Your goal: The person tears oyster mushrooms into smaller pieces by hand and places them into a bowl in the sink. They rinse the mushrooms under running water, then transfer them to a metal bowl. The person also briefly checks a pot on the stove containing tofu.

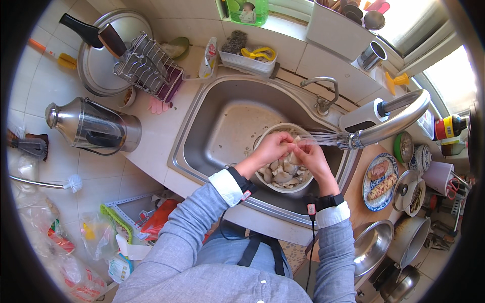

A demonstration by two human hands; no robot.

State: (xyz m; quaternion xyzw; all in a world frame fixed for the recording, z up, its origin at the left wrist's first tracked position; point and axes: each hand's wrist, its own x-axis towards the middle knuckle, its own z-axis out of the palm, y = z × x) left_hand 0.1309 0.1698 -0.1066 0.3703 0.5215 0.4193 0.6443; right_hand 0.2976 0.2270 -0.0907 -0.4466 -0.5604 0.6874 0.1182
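Observation:
Over a white bowl (pixel 312 180) in the steel sink, my left hand (pixel 271 149) and my right hand (pixel 314 159) meet at the fingertips. They pinch a pale mushroom piece (pixel 292 158) between them, partly covered by the fingers. Torn pieces of what look like oyster mushrooms (pixel 282 175) fill the bowl below. Water (pixel 322 138) streams from the spray head of a kitchen faucet (pixel 350 140) onto the hands and the bowl. Both wrists carry black straps with cables.
The sink basin (pixel 242 117) holds small scraps. A smaller tap (pixel 326 89) stands behind it. On the right counter are a patterned plate (pixel 380 181) with food, a glass lid (pixel 404 190) and a steel basin (pixel 373 246). Left are a steel kettle-like vessel (pixel 94 125) and a knife rack (pixel 151 68).

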